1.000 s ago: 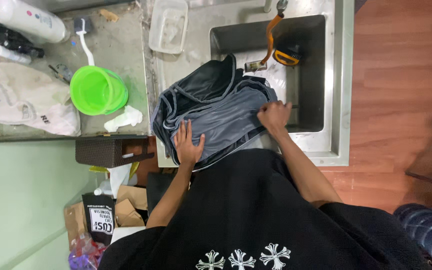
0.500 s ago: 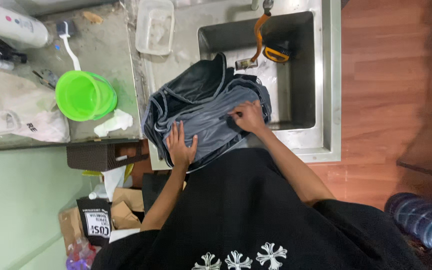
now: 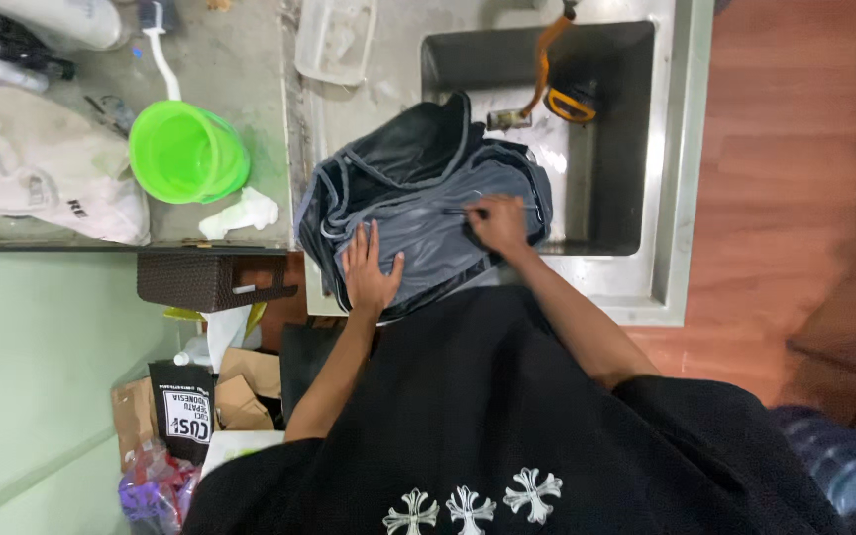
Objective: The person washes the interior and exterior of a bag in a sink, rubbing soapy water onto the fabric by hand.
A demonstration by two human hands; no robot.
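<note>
A: We have the grey and black garment (image 3: 418, 213) spread over the steel sink edge (image 3: 681, 198), partly on the table (image 3: 240, 109) rim, partly hanging toward the basin. Left hand (image 3: 369, 272) lies flat on it, fingers spread wide, pinning the near part.

B: And the right hand (image 3: 497, 223)?

A: Closed narrow, pinching what looks like a thin dark tool or a fold of the fabric; we cannot tell which. It sits on the right part of the garment.

B: How far along do we judge it?

A: Mid-work, we think. The cloth is laid out and held; the far part is bunched, not smoothed. Nothing shows it wet or soapy.

B: Containers?

A: Green plastic bucket (image 3: 188, 154) on the table at left, looks empty. Clear plastic tub (image 3: 334, 40) at the far edge, contents unclear. Sink basin holds an orange hose (image 3: 547, 64). A dark woven basket (image 3: 210, 280) sits below the table, and cardboard boxes (image 3: 240, 386) near the floor.
</note>
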